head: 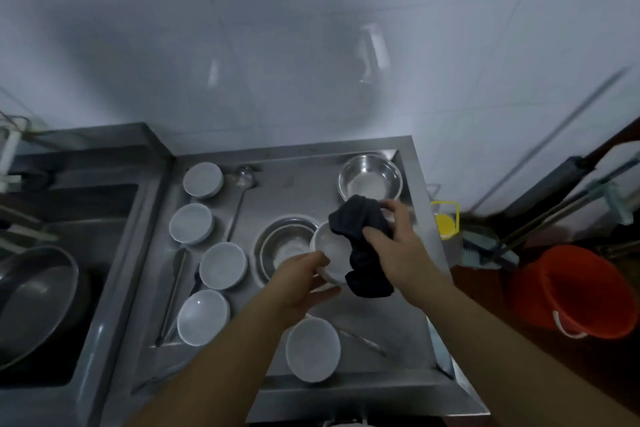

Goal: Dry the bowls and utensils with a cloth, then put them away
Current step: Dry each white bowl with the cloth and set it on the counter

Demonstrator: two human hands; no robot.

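**White bowl held over the steel counter, dark cloth at its rim**

Head view: A small white bowl (329,255) is held above the steel counter (298,191), tilted, with its open side turned up toward the camera. It is gripped at its near rim by the left hand (304,279), whose fingers are curled around the edge. A dark cloth (363,246) is clutched by the right hand (391,250), the fingers closed on the fabric; the cloth is draped over the right side of the bowl and hangs down past it.

Just beneath the held bowl, a steel bowl (282,246) is seen on the counter, and a second steel bowl (370,177) is set at the far right corner. Four white bowls are lined up along the left side of the counter, from the farthest (202,179) to the nearest (203,317), and a fifth white bowl (312,349) is placed near the front edge. A ladle (242,191) is laid between the far bowls and the steel bowls, with its cup at the far end. Another long utensil (173,291) is laid at the left of the white bowls.

To the left, a sink (52,253) with a large metal pan in it is seen. To the right, on the floor, an orange bucket (568,291) is placed.
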